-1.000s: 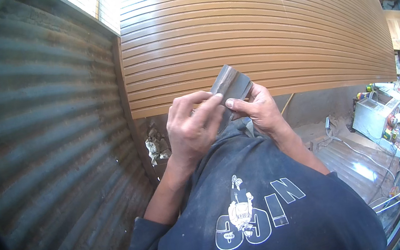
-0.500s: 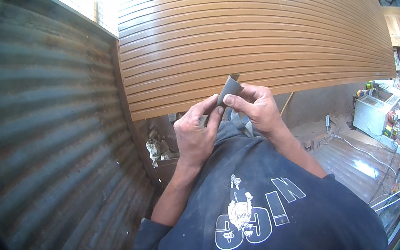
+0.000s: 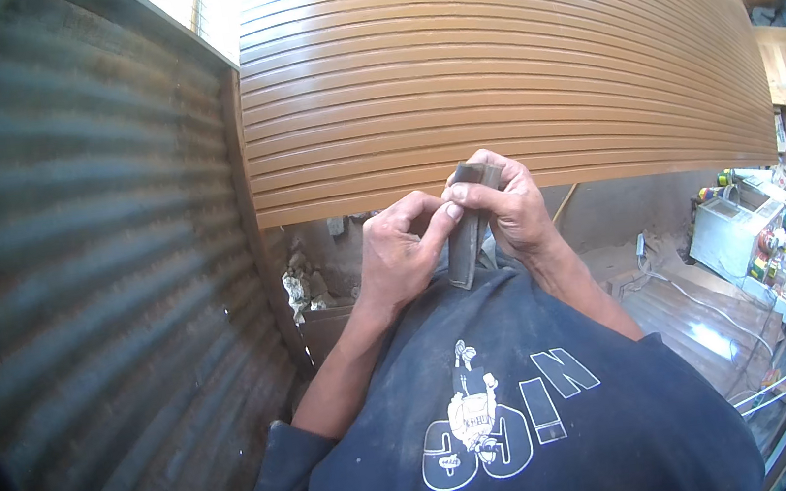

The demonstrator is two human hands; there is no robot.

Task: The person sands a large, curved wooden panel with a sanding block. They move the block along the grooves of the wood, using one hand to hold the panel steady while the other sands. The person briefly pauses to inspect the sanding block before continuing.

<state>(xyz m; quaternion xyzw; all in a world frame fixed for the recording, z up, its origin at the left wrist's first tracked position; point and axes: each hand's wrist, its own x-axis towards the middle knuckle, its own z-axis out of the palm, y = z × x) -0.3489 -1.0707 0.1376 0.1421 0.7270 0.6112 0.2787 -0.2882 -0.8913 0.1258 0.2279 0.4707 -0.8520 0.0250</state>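
Between my two hands, in front of my dark shirt, is a folded piece of grey sandpaper [image 3: 466,254]. Its lower end hangs toward the shirt and its folded top edge points up. My left hand [image 3: 399,255] pinches its left side between thumb and fingers. With the thumb in front and the fingers curled behind, my right hand [image 3: 513,208] grips the upper part. Just beyond my hands lies a large brown panel [image 3: 491,84] with parallel grooves; the sandpaper's top overlaps its near edge in view.
A corrugated metal wall [image 3: 100,284] rises close on my left, with a wooden post [image 3: 239,156] beside the panel. Pale rubble [image 3: 300,292] sits below the panel's left corner. On the right are a light-coloured cabinet [image 3: 724,232] with tools on it and a white cable [image 3: 708,303].
The sandpaper has gone from a rolled, upward-tilted shape to a flatter folded strip hanging downward. My right hand has moved up around its top; my left hand has shifted slightly right.
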